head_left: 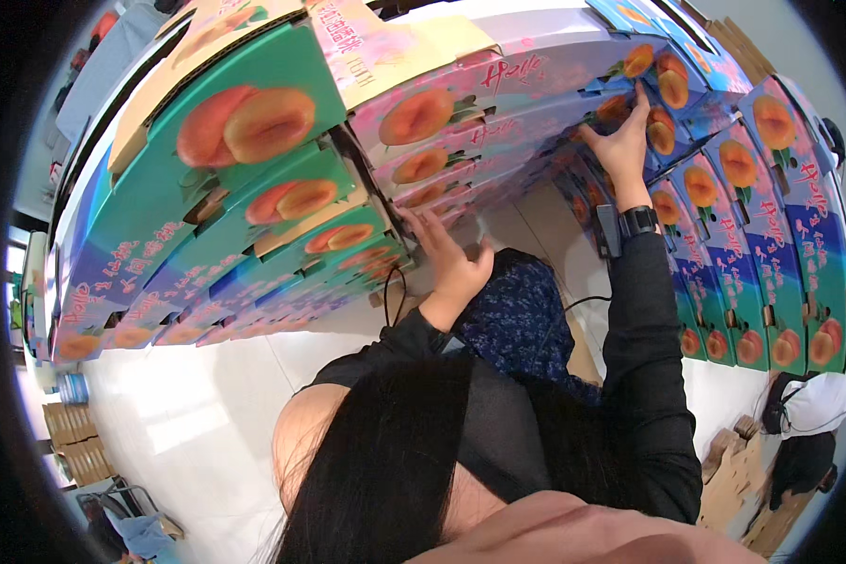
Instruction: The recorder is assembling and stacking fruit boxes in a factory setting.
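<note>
Left hand (pixel 459 266) loosely open at left of far pink peach-print box stack (pixel 418 117), right hand (pixel 623 152) spread at right — can't tell grip — best press evenly, flat-fingered, avoiding dents.

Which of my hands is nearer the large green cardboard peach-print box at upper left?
Left. In the picture, your left hand is below and right of the large green cardboard peach-print box; your right hand is farther right, beside blue cardboard boxes.
</note>
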`<state>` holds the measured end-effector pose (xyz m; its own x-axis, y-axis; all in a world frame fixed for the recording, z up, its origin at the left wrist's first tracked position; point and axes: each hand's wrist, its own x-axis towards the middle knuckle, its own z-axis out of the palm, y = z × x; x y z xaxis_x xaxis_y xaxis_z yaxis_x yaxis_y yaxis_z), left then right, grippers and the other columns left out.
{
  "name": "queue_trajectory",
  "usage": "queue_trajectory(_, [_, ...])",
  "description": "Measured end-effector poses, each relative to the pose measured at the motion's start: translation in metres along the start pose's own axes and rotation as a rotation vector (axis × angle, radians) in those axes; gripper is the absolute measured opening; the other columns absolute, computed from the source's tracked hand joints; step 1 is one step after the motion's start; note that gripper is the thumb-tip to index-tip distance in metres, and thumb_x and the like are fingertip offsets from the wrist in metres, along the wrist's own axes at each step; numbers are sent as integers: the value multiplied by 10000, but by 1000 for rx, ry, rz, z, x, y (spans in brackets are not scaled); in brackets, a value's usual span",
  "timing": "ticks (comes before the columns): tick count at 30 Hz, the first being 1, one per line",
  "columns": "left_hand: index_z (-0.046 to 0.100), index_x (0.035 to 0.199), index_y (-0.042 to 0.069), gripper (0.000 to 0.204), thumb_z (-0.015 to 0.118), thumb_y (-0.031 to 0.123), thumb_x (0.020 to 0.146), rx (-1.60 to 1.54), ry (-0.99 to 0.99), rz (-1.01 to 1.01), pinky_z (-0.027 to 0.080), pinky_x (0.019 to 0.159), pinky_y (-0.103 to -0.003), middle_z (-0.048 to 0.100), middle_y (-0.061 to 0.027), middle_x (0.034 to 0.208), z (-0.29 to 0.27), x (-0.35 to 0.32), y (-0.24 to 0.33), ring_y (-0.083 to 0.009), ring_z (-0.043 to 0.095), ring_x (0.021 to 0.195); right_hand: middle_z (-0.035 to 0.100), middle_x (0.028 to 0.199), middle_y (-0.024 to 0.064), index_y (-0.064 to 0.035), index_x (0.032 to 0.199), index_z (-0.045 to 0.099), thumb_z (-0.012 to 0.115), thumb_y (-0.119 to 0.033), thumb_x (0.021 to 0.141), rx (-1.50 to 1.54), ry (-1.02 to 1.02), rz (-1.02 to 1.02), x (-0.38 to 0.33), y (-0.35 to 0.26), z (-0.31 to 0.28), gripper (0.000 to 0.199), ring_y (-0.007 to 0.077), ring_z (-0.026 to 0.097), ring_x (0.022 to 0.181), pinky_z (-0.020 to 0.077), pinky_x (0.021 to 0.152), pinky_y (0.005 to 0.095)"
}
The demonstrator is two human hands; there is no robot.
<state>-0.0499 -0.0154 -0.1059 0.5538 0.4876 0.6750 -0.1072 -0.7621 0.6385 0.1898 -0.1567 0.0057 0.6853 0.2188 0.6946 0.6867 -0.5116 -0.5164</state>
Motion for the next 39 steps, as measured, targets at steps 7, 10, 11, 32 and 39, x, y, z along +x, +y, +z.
queue_trajectory(7, [-28, 1432, 105, 1036, 686, 117, 681, 61, 48, 110, 135, 1057, -570, -123, -332, 1422, -2, 5, 0, -511, -64, 1325, 393, 1286, 282, 0, 1362, 151, 809, -168, 547, 41, -68, 62, 13, 7, 5, 1061, 387, 423, 1192, 365, 994, 384])
queue_trajectory(10, [-24, 1429, 100, 1023, 683, 120, 690, 105, 65, 124, 136, 1058, -566, -120, -328, 1425, -1, 9, -1, -508, -63, 1327, 330, 1327, 277, 3, 1355, 102, 810, -161, 580, 68, -148, 153, 15, 9, 5, 1063, 378, 383, 1232, 337, 1019, 385])
queue_trajectory(11, [-24, 1429, 100, 1023, 683, 120, 690, 98, 60, 131, 136, 1058, -566, -120, -328, 1425, 1, 11, -1, -508, -63, 1327, 306, 1346, 279, -1, 1358, 90, 815, -175, 590, 74, -120, 87, 15, 17, 8, 1070, 376, 374, 1243, 330, 1026, 377])
queue_trajectory(32, [593, 1047, 84, 341, 637, 242, 748, -95, -713, 247, 281, 1012, -495, 535, -84, 1197, 48, -43, 32, -302, 425, 1215, 631, 982, 152, -61, 1032, 586, 624, -264, 674, -344, -63, -411, 127, -63, -124, 413, 287, 615, 903, 482, 773, 378])
queue_trajectory(39, [614, 919, 65, 283, 652, 281, 740, -174, -603, 154, 302, 997, -483, 587, -81, 1086, 46, -48, 21, -301, 490, 1124, 567, 1120, 238, 13, 1251, 449, 759, -320, 574, -932, -930, -48, 178, -86, -120, 816, 327, 566, 1016, 452, 854, 353])
